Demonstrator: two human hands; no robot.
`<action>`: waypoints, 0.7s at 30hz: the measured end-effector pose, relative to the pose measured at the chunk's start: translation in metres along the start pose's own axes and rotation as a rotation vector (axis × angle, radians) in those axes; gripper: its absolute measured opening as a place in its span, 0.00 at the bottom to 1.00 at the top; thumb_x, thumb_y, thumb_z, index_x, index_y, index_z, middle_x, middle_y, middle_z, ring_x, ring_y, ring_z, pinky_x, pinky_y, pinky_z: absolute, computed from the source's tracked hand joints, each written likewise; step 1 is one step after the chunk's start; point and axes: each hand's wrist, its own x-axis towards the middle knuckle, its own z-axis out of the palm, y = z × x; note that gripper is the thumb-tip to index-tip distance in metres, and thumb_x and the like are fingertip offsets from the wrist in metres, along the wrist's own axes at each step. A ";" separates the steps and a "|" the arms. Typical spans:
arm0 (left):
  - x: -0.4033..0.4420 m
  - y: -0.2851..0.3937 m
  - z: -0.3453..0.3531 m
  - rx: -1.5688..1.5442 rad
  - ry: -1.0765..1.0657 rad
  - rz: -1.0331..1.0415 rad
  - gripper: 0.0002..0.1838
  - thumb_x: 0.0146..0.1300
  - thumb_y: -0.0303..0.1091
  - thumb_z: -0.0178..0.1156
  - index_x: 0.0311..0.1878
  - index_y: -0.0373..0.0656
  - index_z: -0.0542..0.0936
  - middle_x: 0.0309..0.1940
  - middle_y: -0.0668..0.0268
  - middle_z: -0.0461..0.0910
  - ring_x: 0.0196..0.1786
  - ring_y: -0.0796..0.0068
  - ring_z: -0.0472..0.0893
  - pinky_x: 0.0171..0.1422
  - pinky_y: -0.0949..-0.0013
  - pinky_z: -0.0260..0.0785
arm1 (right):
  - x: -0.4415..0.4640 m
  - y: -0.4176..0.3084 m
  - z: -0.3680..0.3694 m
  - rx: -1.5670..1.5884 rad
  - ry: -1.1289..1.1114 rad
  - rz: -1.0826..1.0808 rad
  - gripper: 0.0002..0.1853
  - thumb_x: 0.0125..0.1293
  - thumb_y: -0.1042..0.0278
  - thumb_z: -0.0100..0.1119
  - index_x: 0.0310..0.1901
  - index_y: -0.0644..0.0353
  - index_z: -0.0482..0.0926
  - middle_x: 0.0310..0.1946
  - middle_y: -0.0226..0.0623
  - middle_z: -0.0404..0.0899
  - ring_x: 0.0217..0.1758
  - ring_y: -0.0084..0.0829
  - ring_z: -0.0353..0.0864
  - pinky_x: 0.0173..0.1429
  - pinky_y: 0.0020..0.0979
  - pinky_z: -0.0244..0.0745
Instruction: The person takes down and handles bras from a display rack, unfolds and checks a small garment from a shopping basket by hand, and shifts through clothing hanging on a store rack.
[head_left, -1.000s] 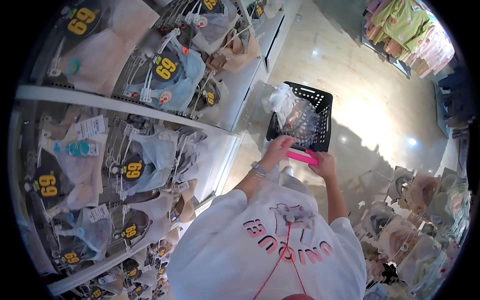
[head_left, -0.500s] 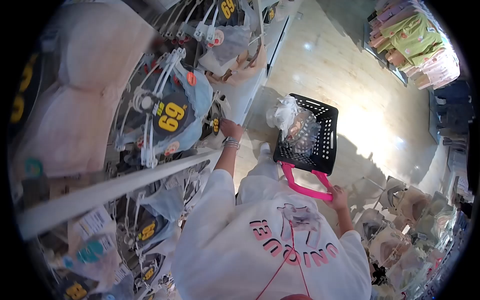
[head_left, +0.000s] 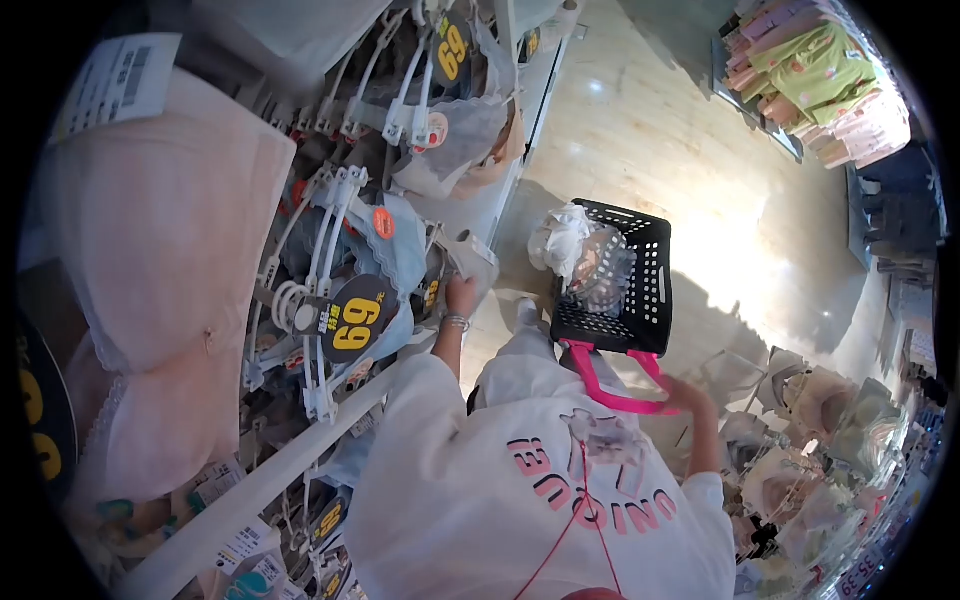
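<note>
On the lower part of the rack, my left hand, with bracelets at the wrist, is closed at the edge of a light grey bra; its fingertips are partly hidden. A black round price tag hangs just beside it. My right hand grips the pink handle of a black shopping basket. Inside the basket lie a white plastic bag and a clear package.
Hanging bras with a "69" tag crowd the left, behind a white rail. More bras hang at lower right. A rack of green and pink clothes stands at upper right, across the pale floor.
The light grey bra now shows farther out from the rack at my left hand. The view has shifted slightly. My right hand still has the basket handle.
</note>
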 end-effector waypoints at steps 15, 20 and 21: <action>-0.057 0.050 -0.007 -0.580 -0.425 -0.242 0.14 0.61 0.36 0.60 0.46 0.39 0.77 0.34 0.71 0.79 0.35 0.80 0.76 0.40 0.73 0.68 | 0.315 -0.173 0.084 1.088 0.033 0.240 0.17 0.63 0.56 0.61 0.47 0.58 0.78 0.43 0.33 0.80 0.45 0.27 0.78 0.46 0.32 0.72; -0.067 0.060 -0.019 -0.761 -0.432 -0.327 0.17 0.62 0.43 0.61 0.45 0.39 0.77 0.37 0.69 0.78 0.39 0.78 0.76 0.41 0.72 0.69 | 0.260 -0.194 0.083 1.577 -0.147 0.122 0.24 0.62 0.57 0.63 0.57 0.57 0.71 0.50 0.34 0.77 0.53 0.32 0.76 0.57 0.36 0.71; -0.063 0.059 -0.018 -0.756 -0.439 -0.324 0.18 0.62 0.44 0.61 0.45 0.39 0.77 0.37 0.69 0.79 0.38 0.78 0.77 0.41 0.72 0.69 | 0.259 -0.193 0.084 1.549 -0.157 0.103 0.25 0.62 0.57 0.63 0.58 0.57 0.69 0.50 0.34 0.77 0.54 0.33 0.76 0.60 0.38 0.70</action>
